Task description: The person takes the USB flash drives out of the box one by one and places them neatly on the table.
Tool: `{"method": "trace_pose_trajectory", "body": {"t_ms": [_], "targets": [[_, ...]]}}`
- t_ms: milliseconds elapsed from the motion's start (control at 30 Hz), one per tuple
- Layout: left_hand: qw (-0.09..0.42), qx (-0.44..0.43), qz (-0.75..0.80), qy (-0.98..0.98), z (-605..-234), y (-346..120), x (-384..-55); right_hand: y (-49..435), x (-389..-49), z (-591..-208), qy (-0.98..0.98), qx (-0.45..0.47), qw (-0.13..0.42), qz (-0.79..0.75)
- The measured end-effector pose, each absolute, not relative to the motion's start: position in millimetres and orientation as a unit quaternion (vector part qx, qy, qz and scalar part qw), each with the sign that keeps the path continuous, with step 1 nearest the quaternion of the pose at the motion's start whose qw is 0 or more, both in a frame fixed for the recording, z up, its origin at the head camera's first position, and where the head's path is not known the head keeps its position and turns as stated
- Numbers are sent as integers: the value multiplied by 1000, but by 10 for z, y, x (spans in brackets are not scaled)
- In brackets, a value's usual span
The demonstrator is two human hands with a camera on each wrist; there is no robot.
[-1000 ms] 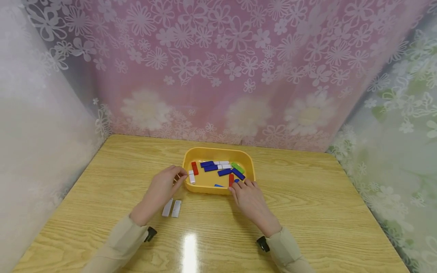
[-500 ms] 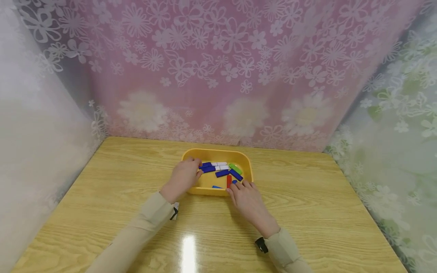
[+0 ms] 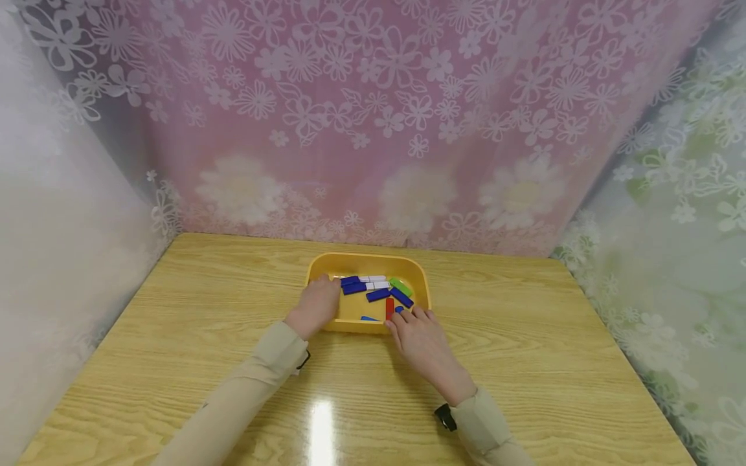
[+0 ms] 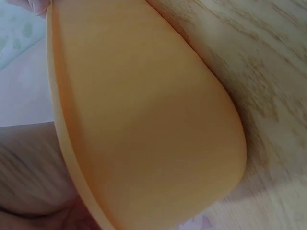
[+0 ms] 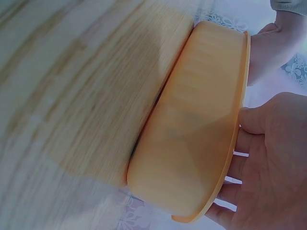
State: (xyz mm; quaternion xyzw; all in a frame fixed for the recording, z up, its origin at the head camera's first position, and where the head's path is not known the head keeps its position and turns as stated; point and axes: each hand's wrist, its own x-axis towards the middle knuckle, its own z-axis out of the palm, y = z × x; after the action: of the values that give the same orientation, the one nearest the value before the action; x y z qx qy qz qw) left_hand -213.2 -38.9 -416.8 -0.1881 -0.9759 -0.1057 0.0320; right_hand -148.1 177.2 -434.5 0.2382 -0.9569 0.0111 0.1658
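A yellow plastic tray (image 3: 373,327) stands on the wooden table, with small oblong pieces inside. My left hand (image 3: 317,305) reaches over its left side into the tray; its fingers are hidden behind the back of the hand, so I cannot tell what they hold. Close to it lie dark blue pieces (image 3: 354,288) and white pieces with a cross line (image 3: 379,285). My right hand (image 3: 422,336) grips the near right rim, thumb against the outer side in the right wrist view and fingers over the edge. Beside these fingers lies a red piece (image 3: 390,309).
A green piece (image 3: 400,287) rests near the tray's right side, and a lighter blue one (image 3: 370,318) by the near wall. Part of a white piece (image 3: 296,372) shows beneath the left cuff on the table (image 3: 524,362). Flowered curtains (image 3: 373,129) hang behind and at the sides.
My left hand has moved from outside the tray's left rim into the tray, covering the red and white pieces there. The right hand has stayed at the rim.
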Motion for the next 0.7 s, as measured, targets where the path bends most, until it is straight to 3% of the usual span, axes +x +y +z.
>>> {"method": "trace_pose_trajectory", "body": {"t_ms": [367,533,700], "targets": [[-32,-213,-167,-962,-4249,-387,-2317,1799,-1489,-4368,-955,241,169,13],[-39,-250,-202,-946,-4296,-391,-2375,1789,-1488,-4354,-958,239,157,10],[-12,-238,-177,-955,-4291,-398,-2385,1782,-1487,-4349,-955,244,170,12]]}}
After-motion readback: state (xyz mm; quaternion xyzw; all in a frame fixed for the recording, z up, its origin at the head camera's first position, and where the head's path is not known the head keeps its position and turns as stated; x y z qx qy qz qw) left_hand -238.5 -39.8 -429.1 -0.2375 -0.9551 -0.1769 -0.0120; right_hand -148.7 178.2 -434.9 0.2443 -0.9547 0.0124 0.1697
